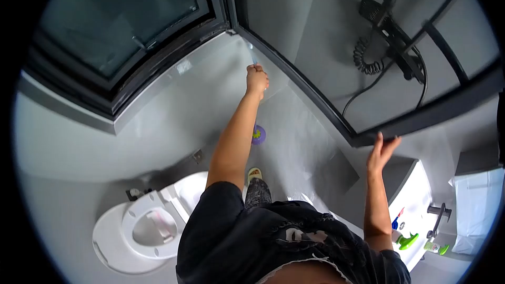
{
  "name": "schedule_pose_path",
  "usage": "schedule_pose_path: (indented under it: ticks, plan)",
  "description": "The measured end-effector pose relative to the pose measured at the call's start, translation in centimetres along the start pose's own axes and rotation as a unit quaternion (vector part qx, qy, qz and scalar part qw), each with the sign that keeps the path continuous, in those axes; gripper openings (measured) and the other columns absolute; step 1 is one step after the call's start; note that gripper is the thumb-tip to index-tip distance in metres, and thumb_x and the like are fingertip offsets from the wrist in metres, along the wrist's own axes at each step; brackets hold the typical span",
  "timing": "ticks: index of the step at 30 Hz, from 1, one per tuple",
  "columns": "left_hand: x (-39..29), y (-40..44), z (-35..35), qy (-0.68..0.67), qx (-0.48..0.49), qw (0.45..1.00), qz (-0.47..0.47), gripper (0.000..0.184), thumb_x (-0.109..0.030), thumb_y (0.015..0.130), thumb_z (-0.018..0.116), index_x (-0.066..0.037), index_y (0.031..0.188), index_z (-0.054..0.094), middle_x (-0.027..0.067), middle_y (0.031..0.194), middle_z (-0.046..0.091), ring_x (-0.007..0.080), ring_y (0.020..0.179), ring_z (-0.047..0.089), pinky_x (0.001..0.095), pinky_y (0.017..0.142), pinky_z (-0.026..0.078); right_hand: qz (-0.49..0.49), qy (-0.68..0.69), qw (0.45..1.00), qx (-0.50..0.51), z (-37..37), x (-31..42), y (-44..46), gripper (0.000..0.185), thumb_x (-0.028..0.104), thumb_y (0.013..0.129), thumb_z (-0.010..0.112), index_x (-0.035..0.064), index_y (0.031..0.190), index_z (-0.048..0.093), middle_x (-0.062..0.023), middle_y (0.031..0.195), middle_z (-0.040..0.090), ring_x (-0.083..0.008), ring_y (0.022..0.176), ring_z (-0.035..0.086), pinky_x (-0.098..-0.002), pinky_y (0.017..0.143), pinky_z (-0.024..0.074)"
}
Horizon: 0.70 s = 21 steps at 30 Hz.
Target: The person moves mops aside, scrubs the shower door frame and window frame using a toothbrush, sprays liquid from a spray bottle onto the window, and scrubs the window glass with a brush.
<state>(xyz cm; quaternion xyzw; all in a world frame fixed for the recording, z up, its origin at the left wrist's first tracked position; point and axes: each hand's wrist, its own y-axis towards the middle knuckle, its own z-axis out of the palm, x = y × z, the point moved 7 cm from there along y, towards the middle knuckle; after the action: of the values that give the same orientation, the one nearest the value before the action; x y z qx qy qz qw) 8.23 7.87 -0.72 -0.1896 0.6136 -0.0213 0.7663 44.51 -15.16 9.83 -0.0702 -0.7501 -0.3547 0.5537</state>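
Stretched out ahead at the upper middle, my left hand point(257, 80) is closed on a thin, pale handle point(254, 59), near the corner where the window frame meets the glass door. A round purple and green thing point(258, 134) shows below this hand, partly behind the forearm; whether it joins the handle I cannot tell. On the right, my right hand point(382, 153) has its fingers apart, with the fingertips touching the lower edge of the black door frame point(400, 127).
A toilet point(152, 224) with raised lid stands at lower left. The dark-framed window point(121, 26) is upper left. Behind the glass hangs a black shower set point(392, 34). Lower right, a white basin point(415, 200) has a dark tap point(438, 218) and green-topped bottles point(407, 241).
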Motion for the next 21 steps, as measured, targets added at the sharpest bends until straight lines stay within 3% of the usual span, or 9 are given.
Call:
schedule_pose_path:
  ticks: [4,5,9,11,12,15,17,19,21]
  plan:
    - [-1.9,9.7,0.2,-0.003,-0.007,1.000,-0.002,0.019,-0.030,0.094,0.032,-0.011,0.095,0.034,0.0030,0.062,0.041,0.0094,0.043,0.038,0.0230,0.037,0.032,-0.006,-0.148,0.986,-0.073,-2.8,-3.9,-1.5,0.053,0.008,0.089,0.045,-0.0039,0.130,0.015,-0.0147,0.129,0.029,-0.0193,0.115,0.032,-0.0289,0.099,0.0224]
    - [-2.1,11.6,0.0,-0.035,-0.018,0.999,-0.010,0.015,-0.021,0.092,0.036,-0.010,0.101,0.031,0.0033,0.057,0.041,0.0128,0.040,0.039,0.0267,0.033,0.030,0.015,-0.211,0.971,-0.109,-3.4,-4.8,-1.9,0.052,0.009,0.089,0.044,-0.0039,0.130,0.015,-0.0154,0.132,0.027,-0.0202,0.118,0.029,-0.0300,0.100,0.0202]
    - [-0.6,15.5,-0.2,0.022,-0.046,0.999,-0.018,0.017,-0.020,0.090,0.035,-0.007,0.102,0.034,0.0089,0.071,0.051,0.0165,0.044,0.045,0.0301,0.037,0.036,-0.025,-0.119,0.992,-0.023,-1.8,-2.2,-1.1,0.056,0.007,0.089,0.039,-0.0012,0.135,0.008,-0.0142,0.139,0.017,-0.0217,0.126,0.021,-0.0323,0.104,0.0134]
    - [0.3,15.5,-0.2,0.205,-0.079,0.975,0.021,0.021,-0.024,0.091,0.032,-0.005,0.096,0.039,0.0128,0.074,0.053,0.0212,0.048,0.050,0.0347,0.044,0.042,-0.039,-0.091,0.995,-0.009,-2.4,-2.9,-1.2,0.058,0.008,0.089,0.039,0.0003,0.136,0.005,-0.0139,0.142,0.013,-0.0231,0.128,0.018,-0.0335,0.105,0.0118]
    - [0.4,13.4,0.0,0.206,-0.081,0.975,0.015,0.021,-0.024,0.091,0.032,-0.005,0.096,0.039,0.0128,0.074,0.053,0.0212,0.048,0.050,0.0347,0.044,0.042,-0.052,-0.123,0.991,-0.005,-1.7,-1.9,-0.7,0.059,0.011,0.089,0.039,0.0018,0.136,0.005,-0.0142,0.142,0.011,-0.0236,0.130,0.016,-0.0346,0.105,0.0108]
    - [1.8,10.4,-0.8,0.204,-0.061,0.976,-0.045,0.024,-0.031,0.091,0.037,-0.008,0.091,0.044,0.0047,0.056,0.044,0.0147,0.040,0.041,0.0279,0.036,0.035,-0.050,-0.104,0.993,0.007,-0.7,-1.0,-0.3,0.061,0.014,0.089,0.040,0.0031,0.137,0.003,-0.0139,0.143,0.009,-0.0231,0.130,0.015,-0.0350,0.105,0.0103]
    - [3.0,18.7,-3.4,0.341,-0.064,0.930,0.120,0.037,-0.032,0.091,0.030,0.000,0.083,0.048,0.0172,0.076,0.058,0.0263,0.058,0.058,0.0377,0.053,0.046,-0.064,-0.126,0.990,0.007,-0.6,-1.1,0.0,0.063,0.014,0.089,0.040,0.0037,0.137,0.001,-0.0133,0.143,0.008,-0.0228,0.130,0.015,-0.0351,0.105,0.0105]
    - [-0.5,18.4,-3.7,0.193,-0.025,0.968,-0.160,0.037,-0.036,0.093,0.031,-0.010,0.077,0.051,0.0074,0.050,0.048,0.0205,0.039,0.046,0.0359,0.037,0.038,-0.053,-0.096,0.994,0.014,-1.0,-1.4,-0.4,0.064,0.015,0.089,0.041,0.0035,0.137,0.000,-0.0133,0.143,0.008,-0.0229,0.130,0.015,-0.0351,0.105,0.0109]
    - [0.0,14.8,-3.1,0.264,-0.017,0.958,-0.106,0.038,-0.037,0.093,0.030,-0.007,0.082,0.052,0.0111,0.060,0.051,0.0246,0.051,0.049,0.0380,0.046,0.040,-0.077,-0.150,0.985,0.030,-0.8,-0.6,-0.1,0.062,0.012,0.088,0.040,0.0031,0.137,0.002,-0.0136,0.143,0.008,-0.0227,0.130,0.015,-0.0345,0.104,0.0119]
